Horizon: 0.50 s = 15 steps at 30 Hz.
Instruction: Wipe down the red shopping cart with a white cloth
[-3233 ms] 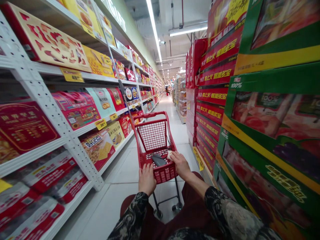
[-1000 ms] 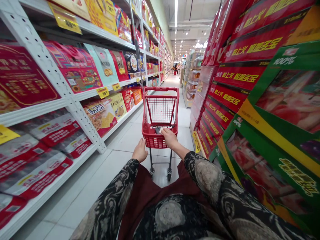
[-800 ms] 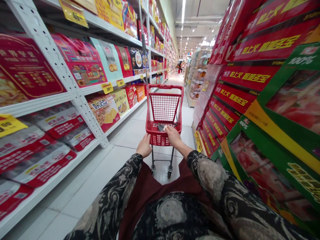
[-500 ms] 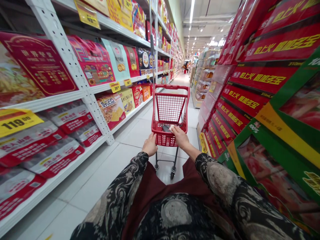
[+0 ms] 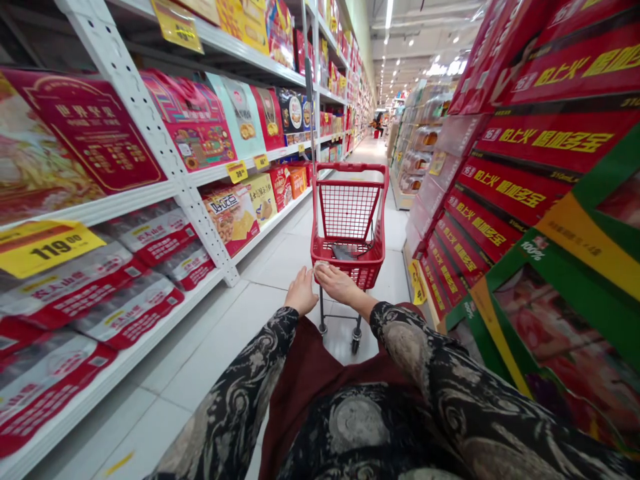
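In front of me stands a small red plastic shopping cart [image 5: 349,210] with a mesh back and dark metal legs on casters. My right hand [image 5: 339,283] reaches across to the cart's near left corner, fingers closed on a small white wad that looks like tissue [image 5: 321,266] and pressed to the rim. Just left of that corner is my left hand [image 5: 301,292], its fingers and thumb apart with nothing between them. A dark flat object [image 5: 345,252], with what looks like a thin cord, lies in the basket; its kind cannot be made out.
White shelving [image 5: 185,193] on the left holds boxed snacks and shrink-wrapped bottle packs [image 5: 125,300]. Stacked red drink cartons [image 5: 505,180] and green fruit-print boxes [image 5: 560,267] rise close on the right. The tiled aisle [image 5: 280,267] runs ahead, with a person [image 5: 379,125] far off.
My right hand has slid left along the near rim with the white tissue, from near the middle to the left corner. My left hand has come off the rim. The view has shifted slightly.
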### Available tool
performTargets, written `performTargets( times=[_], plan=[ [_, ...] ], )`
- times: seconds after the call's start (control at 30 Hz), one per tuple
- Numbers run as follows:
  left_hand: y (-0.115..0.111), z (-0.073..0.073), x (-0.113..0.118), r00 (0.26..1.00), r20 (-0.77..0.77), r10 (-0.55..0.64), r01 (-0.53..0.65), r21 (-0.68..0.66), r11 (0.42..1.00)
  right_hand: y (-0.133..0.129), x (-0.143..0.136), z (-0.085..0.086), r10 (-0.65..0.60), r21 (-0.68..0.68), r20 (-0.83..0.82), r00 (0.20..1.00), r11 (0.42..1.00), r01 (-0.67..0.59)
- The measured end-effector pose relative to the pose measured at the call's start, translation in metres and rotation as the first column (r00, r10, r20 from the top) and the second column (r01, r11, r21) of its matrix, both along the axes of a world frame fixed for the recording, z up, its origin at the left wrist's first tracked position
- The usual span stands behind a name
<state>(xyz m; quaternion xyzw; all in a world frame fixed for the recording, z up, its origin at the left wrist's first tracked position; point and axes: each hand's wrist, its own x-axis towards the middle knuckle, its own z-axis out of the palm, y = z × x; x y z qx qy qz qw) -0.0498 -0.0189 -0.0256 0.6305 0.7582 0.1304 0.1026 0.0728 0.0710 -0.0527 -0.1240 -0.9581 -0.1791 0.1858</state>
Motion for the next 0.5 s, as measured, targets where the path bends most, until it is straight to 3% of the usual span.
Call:
performTargets(
  times=[0.13,0.23,0.33,0.5],
  plan=[
    [-0.003,-0.007,0.01,1.0,0.022,-0.019,0.019,-0.027,0.999,-0.004,0.005,-0.022,-0.096,-0.044,0.019,0.995,0.994,0.097],
    [-0.007,-0.016,0.018,0.999,0.025,-0.038,0.04,-0.052,0.998,-0.011,0.011,-0.026,-0.142,-0.103,0.046,0.989,0.984,0.146],
    [-0.008,-0.017,0.022,1.0,0.011,-0.02,0.02,-0.018,1.0,-0.015,0.016,-0.012,-0.144,-0.135,-0.059,0.988,0.982,0.135],
    [-0.003,-0.004,0.027,0.994,-0.069,0.08,-0.072,0.123,0.99,-0.014,0.023,0.017,-0.121,-0.107,-0.229,0.966,0.989,0.099]
  ],
)
